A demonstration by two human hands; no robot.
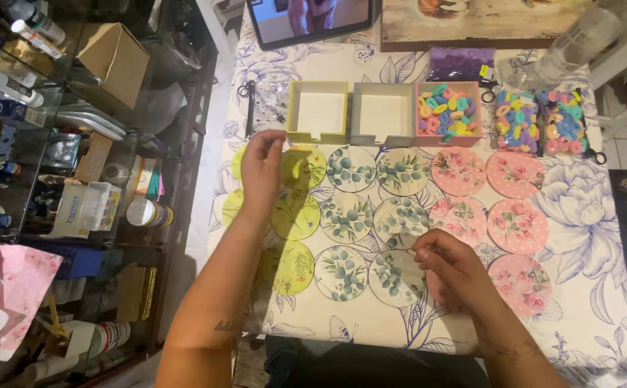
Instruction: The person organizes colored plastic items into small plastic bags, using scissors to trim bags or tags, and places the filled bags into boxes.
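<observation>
Yellow, green and pink coasters [351, 215] lie in rows on the table [586, 316]. Left hand [262, 167] pinches a yellow coaster [305, 167]; right hand [451, 269], curled, rests on another. Two holders [319, 113] sit empty, nothing boxed.

The cloth [601, 215] is white with purple flowers. Left coasters [295, 215] are yellow, the middle coasters [347, 215] white with green leaves, the right coasters [518, 226] pink with roses and white dots. One box [318, 111] is yellow, one box [382, 113] grey, one box [448, 109] pink with multicoloured bands.
</observation>
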